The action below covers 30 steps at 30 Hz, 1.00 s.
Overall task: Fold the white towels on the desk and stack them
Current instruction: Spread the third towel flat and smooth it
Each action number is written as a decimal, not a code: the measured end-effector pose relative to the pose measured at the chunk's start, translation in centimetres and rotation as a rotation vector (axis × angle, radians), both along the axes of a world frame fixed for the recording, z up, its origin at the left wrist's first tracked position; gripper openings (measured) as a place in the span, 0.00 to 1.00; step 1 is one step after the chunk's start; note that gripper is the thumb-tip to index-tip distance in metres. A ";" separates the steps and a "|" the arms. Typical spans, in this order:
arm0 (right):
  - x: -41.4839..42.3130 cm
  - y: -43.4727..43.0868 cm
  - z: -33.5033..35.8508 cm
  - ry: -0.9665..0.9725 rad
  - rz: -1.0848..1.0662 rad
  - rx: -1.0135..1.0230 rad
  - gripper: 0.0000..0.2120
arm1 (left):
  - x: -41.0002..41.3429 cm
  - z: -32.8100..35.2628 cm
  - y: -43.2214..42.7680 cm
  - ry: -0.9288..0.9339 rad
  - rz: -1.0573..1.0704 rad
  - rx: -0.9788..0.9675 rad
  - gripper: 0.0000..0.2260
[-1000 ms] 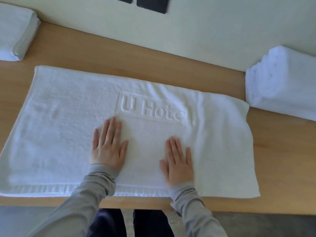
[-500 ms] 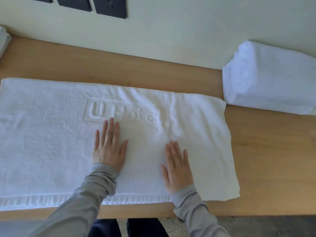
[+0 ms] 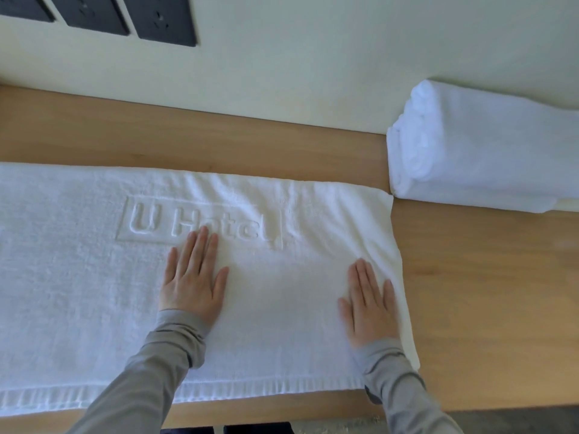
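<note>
Now L+R hands point(image 3: 194, 278) point(image 3: 369, 305) flat on towel point(image 3: 78, 292)

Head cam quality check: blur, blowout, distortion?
Head view: soft, even light, no hard shadows; right hand slightly soft, left hand sharper; folded towel stack near blown out, folds faint; embossed lettering on the flat towel readable; desk edges slant.

The spread towel point(image 3: 78, 292) is plain white, with raised white lettering point(image 3: 200, 222) reading "U Hotel" inside an embossed rectangle, and a ribbed band point(image 3: 282, 386) of fine parallel lines along its near edge. The folded towels point(image 3: 485, 151) are white with bluish shadows. The desk point(image 3: 485, 292) is honey-coloured wood with faint grain. The wall point(image 3: 313, 57) is pale cream, its 3 socket panels point(image 3: 163, 23) dark grey. The sleeves point(image 3: 150, 371) are grey.
</note>
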State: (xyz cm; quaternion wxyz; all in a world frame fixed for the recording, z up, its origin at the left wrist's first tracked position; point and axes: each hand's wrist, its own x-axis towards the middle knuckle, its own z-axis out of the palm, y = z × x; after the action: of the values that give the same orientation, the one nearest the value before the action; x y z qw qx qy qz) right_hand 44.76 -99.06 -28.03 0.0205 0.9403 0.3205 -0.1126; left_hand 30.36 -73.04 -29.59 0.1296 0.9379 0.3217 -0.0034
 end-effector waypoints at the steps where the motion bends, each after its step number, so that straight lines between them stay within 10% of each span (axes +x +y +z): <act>1: -0.7 0.4 0.3 0.012 -0.004 0.051 0.30 | -0.4 0.1 0.2 0.004 -0.004 0.002 0.28; 5: -0.9 1.5 1.3 -0.038 -0.009 0.457 0.27 | -2.9 0.2 1.7 0.023 -0.025 0.026 0.29; 10: 6.5 4.2 2.4 0.300 -0.788 0.896 0.15 | -4.4 0.5 3.1 0.036 -0.011 0.026 0.30; 20: 14.3 9.9 4.1 0.570 -0.908 0.589 0.19 | -4.6 0.8 4.0 0.030 -0.040 0.044 0.31; 30: 15.6 10.7 2.8 0.330 -0.835 0.490 0.17 | -5.3 0.3 5.2 0.031 -0.048 0.033 0.28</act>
State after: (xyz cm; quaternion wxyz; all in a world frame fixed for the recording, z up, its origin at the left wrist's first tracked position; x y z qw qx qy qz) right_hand 60.38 -88.33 -25.27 -0.2984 0.9350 -0.0664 -0.1798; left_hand 25.07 -67.80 -29.29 0.1089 0.9472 0.3012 -0.0155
